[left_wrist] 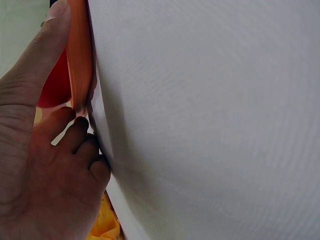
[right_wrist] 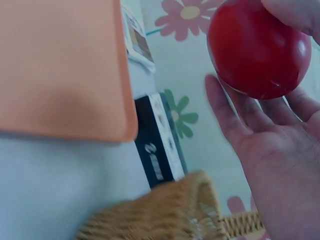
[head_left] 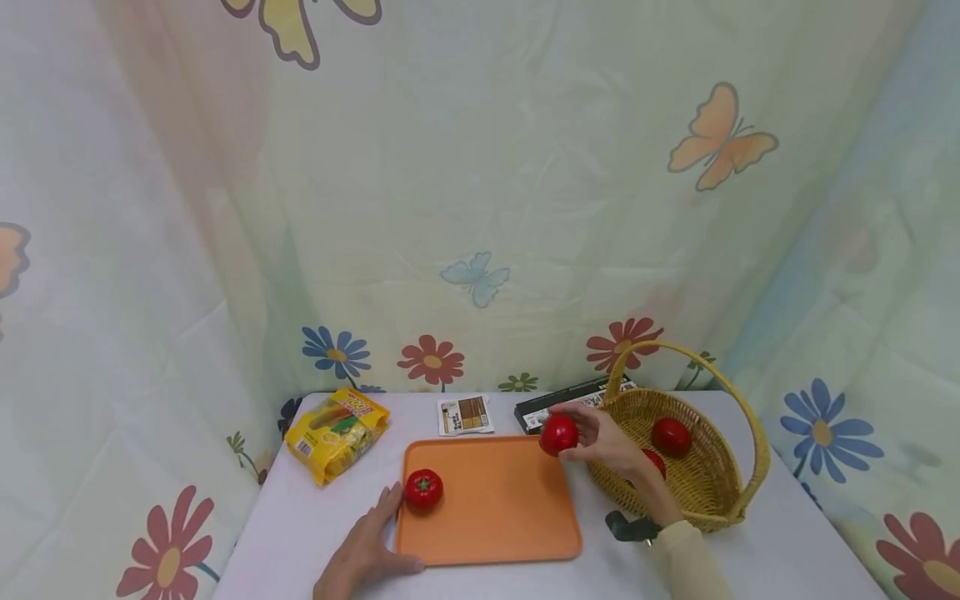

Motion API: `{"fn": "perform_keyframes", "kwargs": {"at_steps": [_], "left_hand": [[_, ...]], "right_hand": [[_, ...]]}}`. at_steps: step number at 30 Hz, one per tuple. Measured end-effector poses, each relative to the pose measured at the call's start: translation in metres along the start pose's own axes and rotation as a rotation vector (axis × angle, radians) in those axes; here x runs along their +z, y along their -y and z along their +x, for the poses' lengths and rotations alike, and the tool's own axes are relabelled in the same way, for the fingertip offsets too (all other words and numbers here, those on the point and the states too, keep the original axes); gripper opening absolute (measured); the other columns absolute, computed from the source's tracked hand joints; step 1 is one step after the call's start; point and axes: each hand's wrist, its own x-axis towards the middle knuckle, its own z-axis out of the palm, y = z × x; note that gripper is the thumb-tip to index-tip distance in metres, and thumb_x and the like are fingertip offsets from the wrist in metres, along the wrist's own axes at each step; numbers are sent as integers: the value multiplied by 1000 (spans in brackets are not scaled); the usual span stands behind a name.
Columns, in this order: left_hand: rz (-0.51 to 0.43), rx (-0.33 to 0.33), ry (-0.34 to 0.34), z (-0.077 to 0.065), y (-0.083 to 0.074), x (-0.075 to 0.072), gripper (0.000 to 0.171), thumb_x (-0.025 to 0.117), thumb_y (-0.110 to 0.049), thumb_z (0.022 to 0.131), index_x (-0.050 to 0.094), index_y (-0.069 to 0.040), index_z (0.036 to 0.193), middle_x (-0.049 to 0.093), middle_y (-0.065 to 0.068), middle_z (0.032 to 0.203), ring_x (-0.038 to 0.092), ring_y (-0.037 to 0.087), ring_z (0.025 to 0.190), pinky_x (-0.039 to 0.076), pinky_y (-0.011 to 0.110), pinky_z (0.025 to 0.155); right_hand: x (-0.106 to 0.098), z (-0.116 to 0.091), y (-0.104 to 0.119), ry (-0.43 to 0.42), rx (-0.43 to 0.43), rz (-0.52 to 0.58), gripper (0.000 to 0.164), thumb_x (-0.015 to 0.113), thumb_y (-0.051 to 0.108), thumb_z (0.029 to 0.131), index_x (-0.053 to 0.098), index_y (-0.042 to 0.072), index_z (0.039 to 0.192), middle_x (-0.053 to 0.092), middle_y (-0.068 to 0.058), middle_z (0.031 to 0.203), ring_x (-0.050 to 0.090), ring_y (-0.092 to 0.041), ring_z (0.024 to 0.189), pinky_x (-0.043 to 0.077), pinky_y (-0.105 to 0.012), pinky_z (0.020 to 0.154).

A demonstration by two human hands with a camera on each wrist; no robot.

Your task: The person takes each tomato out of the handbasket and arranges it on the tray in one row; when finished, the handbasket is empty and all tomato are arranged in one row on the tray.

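Observation:
In the head view my right hand (head_left: 600, 440) holds a glossy red tomato (head_left: 558, 434) between thumb and fingers, above the right back corner of the orange tray (head_left: 498, 500). The right wrist view shows this tomato (right_wrist: 257, 50) with the thumb on top and fingers beneath. A second tomato (head_left: 423, 490) with a green stem top sits near the tray's left edge. My left hand (head_left: 367, 542) lies around the tray's front left corner, fingers along the left side and thumb at the front edge. In the left wrist view its fingertips touch the tray rim (left_wrist: 80, 60).
A wicker basket (head_left: 705, 487) with a tall handle stands to the right, with a dark red fruit (head_left: 671, 437) and another red one (head_left: 655, 461) inside. Behind the tray lie a black-and-white box (head_left: 536, 412) and a small packet (head_left: 465, 415). A yellow bag (head_left: 337, 433) is at back left.

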Motion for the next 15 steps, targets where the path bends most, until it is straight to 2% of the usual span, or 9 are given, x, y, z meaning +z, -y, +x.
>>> {"fn": "perform_keyframes", "kwargs": {"at_steps": [5, 8, 11, 15], "left_hand": [[-6, -4, 0, 1, 1, 0, 130, 105, -41, 62, 35, -21, 170, 30, 19, 175, 24, 55, 159, 26, 81, 121], [-9, -26, 4, 1, 2, 1, 131, 104, -43, 62, 35, -23, 171, 30, 19, 175, 24, 56, 158, 26, 82, 120], [-13, -36, 7, 1, 3, 2, 132, 104, -45, 61, 34, -24, 171, 30, 18, 176, 24, 56, 158, 26, 83, 119], [-12, -25, 2, 1, 3, 2, 131, 104, -46, 62, 34, -23, 171, 31, 19, 175, 24, 57, 157, 25, 83, 119]], "right_hand": [[15, 3, -6, 21, 44, 37, 76, 85, -2, 87, 47, -13, 152, 45, -45, 152, 61, -23, 130, 63, -30, 99], [24, 3, -10, 13, 84, 32, 76, 86, 0, 87, 48, -12, 152, 49, -41, 152, 58, -31, 133, 63, -31, 100], [31, 4, -13, -5, 104, 19, 76, 87, 0, 85, 49, -10, 150, 56, -33, 149, 57, -32, 135, 63, -31, 101], [40, 7, -18, 10, 69, 0, 73, 87, -1, 84, 49, -7, 146, 59, -30, 146, 55, -38, 136, 61, -30, 103]]}}
